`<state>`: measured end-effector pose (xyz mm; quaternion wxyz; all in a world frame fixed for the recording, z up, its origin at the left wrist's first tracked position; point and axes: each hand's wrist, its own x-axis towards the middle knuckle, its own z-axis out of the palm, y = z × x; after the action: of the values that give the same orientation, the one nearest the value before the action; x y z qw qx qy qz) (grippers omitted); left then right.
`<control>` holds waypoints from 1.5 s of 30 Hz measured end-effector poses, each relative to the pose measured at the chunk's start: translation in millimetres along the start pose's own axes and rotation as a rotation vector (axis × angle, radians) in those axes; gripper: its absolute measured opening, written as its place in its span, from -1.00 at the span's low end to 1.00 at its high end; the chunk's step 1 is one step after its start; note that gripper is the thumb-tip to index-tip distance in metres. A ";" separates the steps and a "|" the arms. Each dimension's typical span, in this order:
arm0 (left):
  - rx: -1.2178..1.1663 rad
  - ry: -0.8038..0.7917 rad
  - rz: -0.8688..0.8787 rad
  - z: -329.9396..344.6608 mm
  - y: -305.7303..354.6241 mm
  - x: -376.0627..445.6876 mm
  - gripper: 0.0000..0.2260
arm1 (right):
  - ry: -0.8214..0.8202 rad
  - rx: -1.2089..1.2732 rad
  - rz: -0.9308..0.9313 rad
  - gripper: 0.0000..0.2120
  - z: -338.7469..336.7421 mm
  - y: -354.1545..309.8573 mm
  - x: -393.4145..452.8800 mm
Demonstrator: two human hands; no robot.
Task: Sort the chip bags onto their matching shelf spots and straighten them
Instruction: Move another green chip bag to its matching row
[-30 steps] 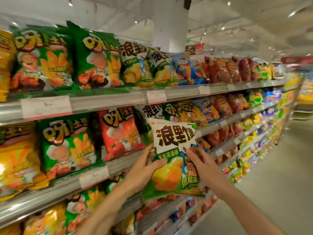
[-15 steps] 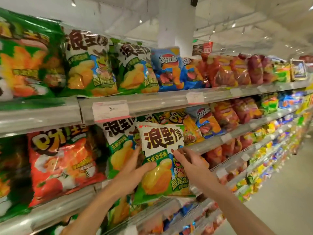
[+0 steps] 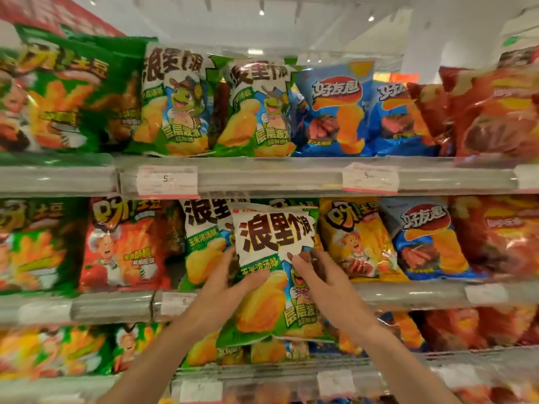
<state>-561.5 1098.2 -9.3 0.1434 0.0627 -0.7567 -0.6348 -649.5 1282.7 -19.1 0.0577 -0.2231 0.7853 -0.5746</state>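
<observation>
Gripping 浪里个浪 chip bag (image 3: pixel 274 275) | both hands | price tag (image 3: pixel 166 181) "5"

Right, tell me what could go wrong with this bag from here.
1. Both hands, left and right, hold the green-and-white chip bag in front of the middle shelf, not on it; a loose grip could drop it.
2. The matching bag sits close beside a yellow bag, so pushing in may crumple or tip either.
3. The red bag to the left looks similar in shape; the held bag could be misplaced there.
</observation>
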 end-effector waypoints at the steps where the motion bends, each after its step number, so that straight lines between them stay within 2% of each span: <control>1: 0.004 0.027 0.004 -0.6 -2.0 -2.1 -0.49 | -0.026 -0.022 -0.011 -0.47 1.0 -0.6 2.0; 5: -0.033 0.108 -0.005 -8.7 -1.0 -11.2 -0.47 | -0.121 -0.072 -0.045 -0.52 -4.5 -14.7 7.1; 7: -0.036 0.148 -0.006 -15.8 1.0 -14.3 -0.52 | -0.048 -0.118 -0.072 -0.52 -13.5 -21.4 15.7; 9: -0.028 0.195 -0.015 -24.9 4.3 -18.4 -0.48 | 0.126 -0.280 -0.106 -0.57 -24.1 -20.9 32.5; 11: 0.012 0.217 -0.015 -35.1 1.7 -18.0 -0.25 | 0.229 -0.484 -0.123 -0.28 -29.1 -12.3 54.2; 12: 0.017 0.227 -0.022 -38.8 1.9 -17.8 -0.20 | 0.215 -0.546 -0.099 -0.16 -28.1 -5.6 63.9; 13: 0.009 0.237 -0.016 -41.9 1.8 -17.6 -0.27 | 0.198 -0.562 -0.073 -0.11 -24.9 3.0 73.2; 15: -0.003 0.243 0.016 -45.5 5.5 -19.7 -0.54 | 0.167 -0.550 -0.034 -0.21 -16.2 8.3 80.6; 16: -0.001 0.245 0.023 -47.1 7.3 -20.3 -0.59 | 0.149 -0.532 -0.027 -0.28 -11.7 6.0 80.4; 20: 0.012 0.244 0.021 -59.4 5.5 -23.8 -0.58 | 0.118 -0.444 0.024 -0.44 0.5 4.5 84.4; 25: 0.022 0.269 0.028 -66.1 7.4 -28.6 -0.67 | 0.206 -0.347 -0.046 -0.27 6.9 -0.6 80.9; 32: 0.017 0.262 0.024 -73.3 2.0 -29.4 -0.63 | 0.273 -0.429 -0.136 -0.24 2.6 -15.4 76.3; 37: 0.000 0.260 0.045 -64.3 -0.3 -27.4 -0.64 | 0.314 -0.406 -0.129 -0.27 -29.5 -26.1 63.9; 41: 0.007 0.269 0.057 -45.3 -3.8 -20.1 -0.56 | 0.297 -0.354 -0.140 -0.32 -67.3 -27.2 47.0; 45: 0.048 0.276 0.103 -15.1 -2.4 -4.3 -0.54 | 0.323 -0.296 -0.075 -0.31 -101.5 -20.6 30.4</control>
<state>-553.1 1084.7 -10.0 0.2769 0.1136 -0.7470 -0.5936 -706.0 1354.0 38.9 -0.1237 -0.1633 0.8513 -0.4831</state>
